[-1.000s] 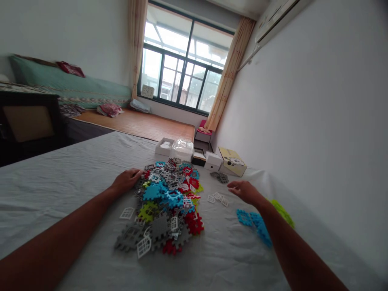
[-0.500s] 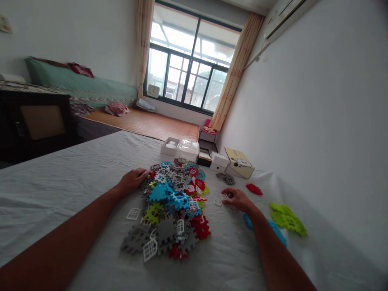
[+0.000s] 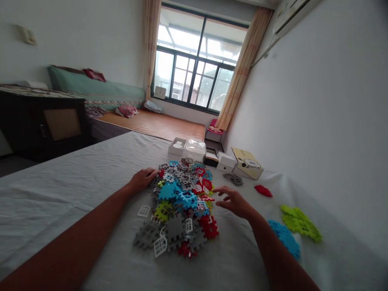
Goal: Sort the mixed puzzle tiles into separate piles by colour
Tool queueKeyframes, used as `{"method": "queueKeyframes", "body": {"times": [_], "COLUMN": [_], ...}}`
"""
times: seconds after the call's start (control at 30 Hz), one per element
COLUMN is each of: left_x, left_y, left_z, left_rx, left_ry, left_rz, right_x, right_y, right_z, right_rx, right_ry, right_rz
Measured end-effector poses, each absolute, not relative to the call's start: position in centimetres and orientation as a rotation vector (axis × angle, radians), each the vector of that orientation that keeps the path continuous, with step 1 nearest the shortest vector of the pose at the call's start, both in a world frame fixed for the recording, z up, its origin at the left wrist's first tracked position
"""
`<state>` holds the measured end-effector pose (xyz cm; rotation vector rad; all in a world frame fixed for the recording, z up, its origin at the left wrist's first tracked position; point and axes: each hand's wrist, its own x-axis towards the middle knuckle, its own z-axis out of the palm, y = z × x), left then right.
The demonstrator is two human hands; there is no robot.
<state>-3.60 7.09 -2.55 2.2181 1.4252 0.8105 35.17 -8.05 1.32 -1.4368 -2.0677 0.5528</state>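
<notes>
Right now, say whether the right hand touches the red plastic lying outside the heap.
Apart: the head view shows bare sheet between the right hand and the red plastic.

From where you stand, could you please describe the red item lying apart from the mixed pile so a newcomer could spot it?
On the pale cloth, find the big mixed pile, then look right, beyond the right hand. The red item lies between the grey pieces and the lime-green pieces. Among these separate groups, it alone is red.
</notes>
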Motion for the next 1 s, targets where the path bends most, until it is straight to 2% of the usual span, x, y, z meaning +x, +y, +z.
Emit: {"method": "queueKeyframes", "body": {"times": [0.07,0.27,0.47,0.67,0.9,1.0], "left_x": [-3.6,-3.6,-3.6,-3.6,-3.8,-3.9], "left_y": [7.0,7.1,6.6,6.4,6.7,6.9], "left_z": [-2.5,-2.6,-2.0,-1.6,-2.0,-2.2], "left_rx": [2.215,2.212,2.227,2.217,2.250,2.255], "left_ry": [1.405,1.382,1.374,1.370,1.381,1.383], "left_rz": [0.819,0.845,0.822,0.799,0.808,0.808], "right_x": [33.2,32.5,32.5,32.0,37.7,42.4], "right_y": [-8.3,-8.1,-8.5,-8.3,-7.3,-7.5], "right_z": [1.6,1.6,1.2,1.4,2.0,1.7], "right_rx": [-1.306,-1.357,-1.256,-1.271,-1.488,-1.666], "right_ry": [-2.133,-1.985,-2.100,-1.986,-1.675,-1.492], "right_rz": [0.623,0.430,0.609,0.394,0.350,0.129]}}
